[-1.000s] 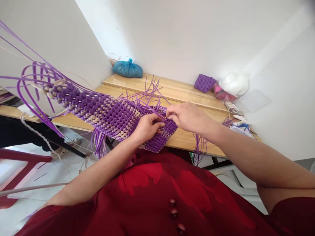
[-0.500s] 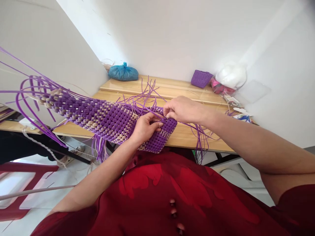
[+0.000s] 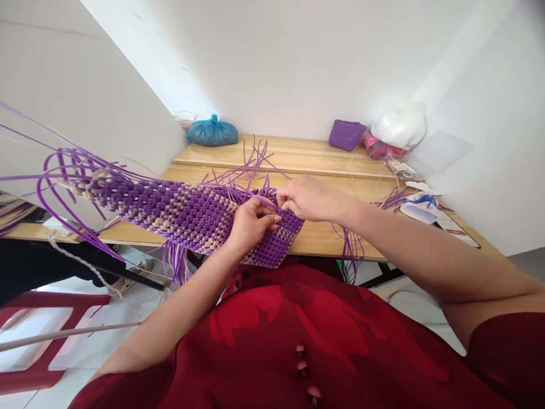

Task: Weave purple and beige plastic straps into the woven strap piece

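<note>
A long woven strip [image 3: 200, 216], purple with beige checks, stretches from the left to in front of my body and hangs over the table edge. My left hand [image 3: 253, 224] is closed on its upper edge, with thumb and fingers pinched together. Close beside it, my right hand [image 3: 304, 199] is curled in a pinch at the same edge, on a purple strand [image 3: 267, 201] that runs between the hands; its fingertips are partly hidden. Loose purple strands [image 3: 255, 159] fan out behind the weave, and longer ends [image 3: 70, 218] curl off its left end.
On the wooden table [image 3: 319, 238] stand a blue plastic bag [image 3: 213, 132], a small purple woven piece [image 3: 347, 134] and a white bag [image 3: 400, 126]. A phone-like flat object [image 3: 457, 229] lies at right. A red stool [image 3: 76, 318] stands at lower left.
My right hand has shifted slightly left and down, nearer my left hand. The view has moved a little, and more of the table's right side shows. My left hand keeps its grip.
</note>
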`<state>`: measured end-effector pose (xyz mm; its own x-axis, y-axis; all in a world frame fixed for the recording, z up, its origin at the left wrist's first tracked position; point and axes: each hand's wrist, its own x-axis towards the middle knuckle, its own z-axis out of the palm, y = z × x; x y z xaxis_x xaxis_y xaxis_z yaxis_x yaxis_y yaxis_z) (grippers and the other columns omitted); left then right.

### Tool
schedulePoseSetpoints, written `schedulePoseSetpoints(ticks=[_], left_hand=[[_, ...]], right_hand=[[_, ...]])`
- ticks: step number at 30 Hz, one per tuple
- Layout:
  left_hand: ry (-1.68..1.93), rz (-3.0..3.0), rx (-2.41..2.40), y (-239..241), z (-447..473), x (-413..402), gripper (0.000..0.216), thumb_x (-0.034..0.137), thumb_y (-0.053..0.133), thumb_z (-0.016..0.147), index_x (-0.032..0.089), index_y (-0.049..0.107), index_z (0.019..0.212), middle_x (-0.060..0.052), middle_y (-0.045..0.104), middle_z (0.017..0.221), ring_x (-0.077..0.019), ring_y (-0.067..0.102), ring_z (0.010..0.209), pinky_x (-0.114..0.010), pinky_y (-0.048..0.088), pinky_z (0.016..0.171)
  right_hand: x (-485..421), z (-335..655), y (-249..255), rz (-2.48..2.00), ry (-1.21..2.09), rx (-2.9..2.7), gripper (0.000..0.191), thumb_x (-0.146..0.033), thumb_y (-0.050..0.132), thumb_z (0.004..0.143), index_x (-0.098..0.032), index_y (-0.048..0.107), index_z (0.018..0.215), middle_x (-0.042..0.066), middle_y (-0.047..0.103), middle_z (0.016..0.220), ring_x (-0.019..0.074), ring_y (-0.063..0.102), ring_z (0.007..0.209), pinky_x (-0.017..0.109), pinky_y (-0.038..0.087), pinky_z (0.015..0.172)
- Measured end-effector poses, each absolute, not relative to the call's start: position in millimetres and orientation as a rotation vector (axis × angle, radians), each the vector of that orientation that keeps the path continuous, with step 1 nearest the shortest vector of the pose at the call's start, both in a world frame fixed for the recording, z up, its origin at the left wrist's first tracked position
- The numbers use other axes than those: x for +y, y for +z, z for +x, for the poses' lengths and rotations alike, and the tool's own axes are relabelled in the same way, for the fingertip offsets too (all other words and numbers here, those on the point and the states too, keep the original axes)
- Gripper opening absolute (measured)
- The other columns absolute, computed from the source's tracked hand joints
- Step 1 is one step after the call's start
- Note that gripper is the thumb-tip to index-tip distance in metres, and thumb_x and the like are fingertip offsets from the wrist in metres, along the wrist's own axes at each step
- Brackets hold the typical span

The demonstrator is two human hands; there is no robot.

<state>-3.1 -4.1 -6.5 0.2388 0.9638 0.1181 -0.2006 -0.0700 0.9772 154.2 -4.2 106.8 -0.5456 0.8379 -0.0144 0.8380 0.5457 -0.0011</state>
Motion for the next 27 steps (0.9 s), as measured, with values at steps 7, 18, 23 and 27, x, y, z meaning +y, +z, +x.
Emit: schedulePoseSetpoints(ticks=[7, 18, 23, 27], left_hand=[[1.147, 1.239, 0.811, -4, -5, -4, 0.042, 0.023, 0.084, 0.063, 0.016, 0.054, 0.093, 0.003, 0.067, 0.070, -0.0102, 0.064, 0.064, -0.023, 0.059, 0.062], [1.199, 1.260, 0.902, -5, -2, 0, 0.030, 0.031, 0.082, 0.065, 0.013, 0.064, 0.081, -0.001, 0.065, 0.071, -0.0102, 0.060, 0.062, -0.022, 0.057, 0.056], [1.197, 1.294, 0.917, -4, -4, -2, 0.024, 0.028, 0.078, 0.068, 0.012, 0.066, 0.082, -0.002, 0.068, 0.070, -0.0108, 0.062, 0.061, -0.021, 0.055, 0.057], [1.212, 1.293, 0.879, -3, -3, -3, 0.020, 0.026, 0.077, 0.069, 0.013, 0.066, 0.080, -0.001, 0.068, 0.070, -0.0104, 0.062, 0.060, -0.021, 0.054, 0.058]], right_hand=[[-11, 165, 96, 1.444, -0.069, 2.876, 0.023, -0.011, 0.054, 0.089, -0.019, 0.075, 0.094, 0.004, 0.075, 0.091, 0.0161, 0.061, 0.080, 0.027, 0.034, 0.069], [-30, 164, 71, 1.636, 0.182, 3.055, 0.019, -0.016, 0.053, 0.094, -0.017, 0.071, 0.099, 0.009, 0.073, 0.096, 0.0207, 0.061, 0.089, 0.031, 0.039, 0.080], [-56, 160, 53, 1.950, 0.345, 3.014, 0.026, -0.038, 0.061, 0.094, -0.017, 0.071, 0.082, 0.009, 0.071, 0.087, 0.0215, 0.060, 0.084, 0.034, 0.040, 0.079], [-51, 153, 34, 2.245, -0.016, 2.915, 0.021, -0.035, 0.067, 0.088, -0.019, 0.070, 0.076, 0.003, 0.071, 0.073, 0.0161, 0.059, 0.064, 0.030, 0.037, 0.064]])
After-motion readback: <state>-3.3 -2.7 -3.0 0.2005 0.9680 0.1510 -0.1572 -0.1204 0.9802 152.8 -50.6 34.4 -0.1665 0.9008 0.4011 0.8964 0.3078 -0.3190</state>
